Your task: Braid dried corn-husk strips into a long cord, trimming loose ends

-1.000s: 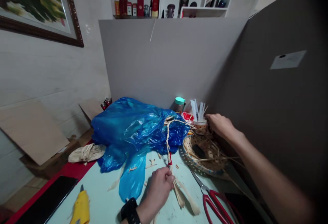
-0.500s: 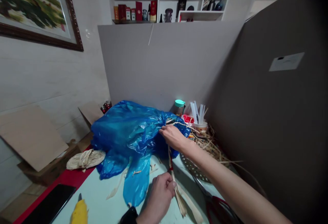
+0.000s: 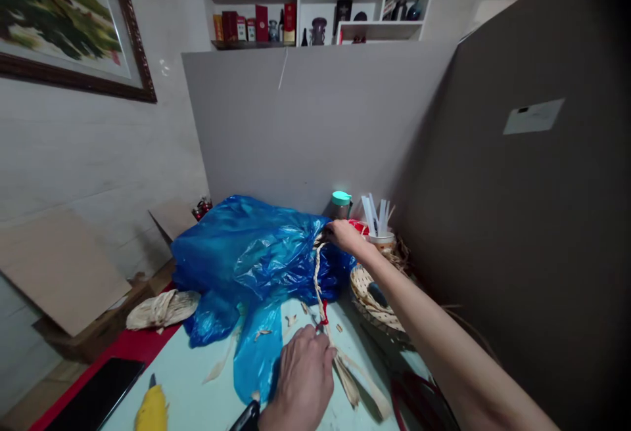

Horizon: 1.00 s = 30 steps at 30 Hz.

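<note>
A large crumpled blue plastic bag point(image 3: 246, 247) lies across the table. My right hand point(image 3: 341, 232) is closed at the bag's gathered mouth, on something I cannot make out. From that mouth a braided cord of pale fibre point(image 3: 317, 273) hangs toward me, with a red tie point(image 3: 324, 313) near its lower part and loose strips point(image 3: 349, 385) fanning out below. My left hand point(image 3: 306, 368), back upward, is closed on the cord just under the red tie. Its fingertips are partly hidden.
A woven basket point(image 3: 367, 293) sits under my right forearm, near red-handled scissors point(image 3: 419, 398). Behind stand a green-lidded jar point(image 3: 341, 204) and a cup of white strips point(image 3: 382, 239). At left lie a fibre bundle point(image 3: 162, 309), a phone point(image 3: 96, 395) and a yellow-handled tool point(image 3: 152, 410).
My right hand has moved up and right along the bag's mouth. The cord's upper part has shifted left. The basket's contents show differently, with fewer loose strands over it. My left hand has turned more palm-down.
</note>
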Available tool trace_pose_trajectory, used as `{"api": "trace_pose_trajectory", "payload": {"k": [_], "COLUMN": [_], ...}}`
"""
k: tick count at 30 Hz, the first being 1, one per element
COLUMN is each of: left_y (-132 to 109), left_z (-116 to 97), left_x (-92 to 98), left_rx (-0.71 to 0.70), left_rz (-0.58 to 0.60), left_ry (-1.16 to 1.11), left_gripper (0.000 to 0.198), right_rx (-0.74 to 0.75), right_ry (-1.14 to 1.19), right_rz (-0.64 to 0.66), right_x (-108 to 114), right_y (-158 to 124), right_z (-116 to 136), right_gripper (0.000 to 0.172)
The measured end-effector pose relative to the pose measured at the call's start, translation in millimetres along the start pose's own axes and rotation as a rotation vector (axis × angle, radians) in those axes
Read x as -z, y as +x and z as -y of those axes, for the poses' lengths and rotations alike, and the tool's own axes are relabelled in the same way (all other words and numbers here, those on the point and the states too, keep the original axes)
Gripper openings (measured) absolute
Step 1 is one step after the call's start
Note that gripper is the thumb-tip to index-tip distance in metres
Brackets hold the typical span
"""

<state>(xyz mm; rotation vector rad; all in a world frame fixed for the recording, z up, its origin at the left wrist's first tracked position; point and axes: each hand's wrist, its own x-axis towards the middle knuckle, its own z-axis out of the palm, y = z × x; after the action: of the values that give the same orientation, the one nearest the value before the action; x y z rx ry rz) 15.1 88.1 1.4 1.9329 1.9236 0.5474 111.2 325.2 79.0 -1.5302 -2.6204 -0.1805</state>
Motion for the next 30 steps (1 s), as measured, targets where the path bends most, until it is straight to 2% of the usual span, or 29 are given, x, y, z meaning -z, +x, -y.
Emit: {"api": "trace_pose_trajectory", "payload": {"k": [6, 9, 13, 16, 19, 21, 24, 27, 30], "left_y": [-2.7, -8.1, -5.8, 19.4, 62.4, 91.7, 124.7, 141.6, 148.6], "left_z": [-7.3, -8.9, -19.7, -28.8, -28.1, -20.5, -2.6, 14.4, 24.0], "left_x": [-1.0, 1.6, 31.2, 62.8, 84.5, 92.1, 99.4, 106.9, 112.0], "left_rx": [0.011, -0.015, -0.096, -0.218, -0.305, -0.286, -0.255, -0.220, -0.192], "left_rz": [0.041, 0.000, -0.124, -0.250, -0.335, -0.391, -0.395, -0.381, -0.386], "left_ry": [0.112, 0.260, 0.406, 0.425, 0.444, 0.497, 0.537, 0.566, 0.581], "left_gripper": [0.033, 0.036, 0.030, 0.026, 0.026, 0.026, 0.028, 0.025, 0.023], "right_rx": [0.065, 0.092, 0.166, 0.198, 0.205, 0.216, 0.244, 0.241, 0.195], "right_ry": [0.033, 0.085, 0.194, 0.276, 0.345, 0.384, 0.427, 0.454, 0.474], "right_rz": [-0.133, -0.228, -0.319, -0.387, -0.469, -0.519, -0.567, -0.583, -0.577], "right_x": [-13.2, -13.1, -11.6, -12.0, -10.8, -7.4, -0.6, 1.9, -3.7], "right_y": [-7.4, -12.0, -16.0, -17.2, -18.6, -20.6, -25.0, -28.7, -29.4], "right_z": [-8.0, -14.5, -22.7, -23.5, -17.8, -12.2, -5.4, -5.7, -12.6], "right_gripper": [0.024, 0.021, 0.018, 0.018, 0.018, 0.017, 0.017, 0.016, 0.014]}}
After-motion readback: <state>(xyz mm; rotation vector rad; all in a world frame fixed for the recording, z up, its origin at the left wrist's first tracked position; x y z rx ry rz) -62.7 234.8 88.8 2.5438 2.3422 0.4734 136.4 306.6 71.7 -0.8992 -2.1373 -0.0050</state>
